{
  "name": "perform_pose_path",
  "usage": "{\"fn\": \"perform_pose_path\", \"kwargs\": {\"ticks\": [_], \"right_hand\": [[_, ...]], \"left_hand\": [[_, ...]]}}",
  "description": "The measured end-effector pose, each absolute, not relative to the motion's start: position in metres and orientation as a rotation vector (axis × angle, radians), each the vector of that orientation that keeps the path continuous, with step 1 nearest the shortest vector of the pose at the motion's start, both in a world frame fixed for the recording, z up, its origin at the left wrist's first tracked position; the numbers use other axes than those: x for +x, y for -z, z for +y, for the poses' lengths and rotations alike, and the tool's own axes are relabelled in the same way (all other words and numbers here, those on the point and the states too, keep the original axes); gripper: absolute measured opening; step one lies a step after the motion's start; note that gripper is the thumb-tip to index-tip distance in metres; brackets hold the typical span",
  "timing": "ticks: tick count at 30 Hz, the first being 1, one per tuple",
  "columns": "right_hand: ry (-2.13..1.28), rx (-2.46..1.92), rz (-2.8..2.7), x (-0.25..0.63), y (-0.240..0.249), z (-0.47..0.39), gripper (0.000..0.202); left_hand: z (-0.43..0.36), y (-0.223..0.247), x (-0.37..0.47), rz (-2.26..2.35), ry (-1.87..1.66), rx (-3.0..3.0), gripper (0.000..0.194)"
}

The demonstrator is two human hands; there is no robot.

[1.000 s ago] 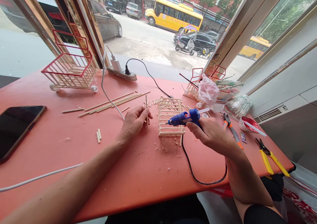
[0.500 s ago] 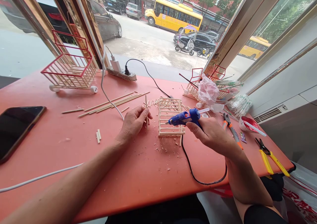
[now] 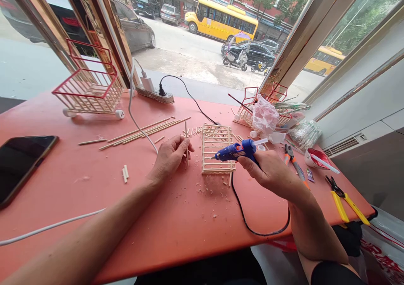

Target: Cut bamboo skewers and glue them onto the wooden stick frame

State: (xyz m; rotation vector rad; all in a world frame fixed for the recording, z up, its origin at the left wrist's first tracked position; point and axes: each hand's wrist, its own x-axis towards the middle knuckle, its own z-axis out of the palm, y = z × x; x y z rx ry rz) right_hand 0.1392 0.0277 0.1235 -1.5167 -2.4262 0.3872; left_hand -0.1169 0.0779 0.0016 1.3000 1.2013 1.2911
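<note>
Between thumb and fingers, my left hand point(image 3: 173, 157) pinches a short wooden stick point(image 3: 186, 150), held upright just above the table or touching it; I cannot tell which. My right hand point(image 3: 268, 171) is wrapped round a blue glue gun point(image 3: 236, 150) with a clear glue stick out of its back. The gun's nozzle points left, over a small frame of wooden sticks point(image 3: 217, 165) that lies between my hands. Whether the nozzle touches the frame I cannot tell. Wood crumbs are scattered around the frame.
Loose wooden sticks point(image 3: 148, 133) lie behind my left hand. A finished-looking model cart point(image 3: 88, 89) stands at back left, near a power strip point(image 3: 154, 94). Pliers with yellow handles point(image 3: 342, 199), orange-grey pliers point(image 3: 295, 165) and a cup point(image 3: 315, 158) are at right; a phone point(image 3: 25, 163) is at left.
The glue gun and my right hand have shifted very slightly downward. My left hand and the stick look the same.
</note>
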Motion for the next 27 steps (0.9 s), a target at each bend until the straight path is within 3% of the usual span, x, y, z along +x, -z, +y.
{"fn": "perform_pose_path", "kwargs": {"ticks": [11,18,27], "right_hand": [[-0.627,-1.200,-1.982,0.144,-0.131,0.021,0.061],[-0.537,-1.358,-2.427,0.146,-0.137,0.020,0.062],[-0.541,-1.366,-2.523,0.141,-0.134,0.022,0.048]], "left_hand": [[0.078,-0.002,-0.116,1.218,-1.292,1.317,0.029],[0.079,0.001,-0.118,1.216,-1.289,1.323,0.032],[0.079,0.003,-0.118,1.209,-1.289,1.332,0.031]]}}
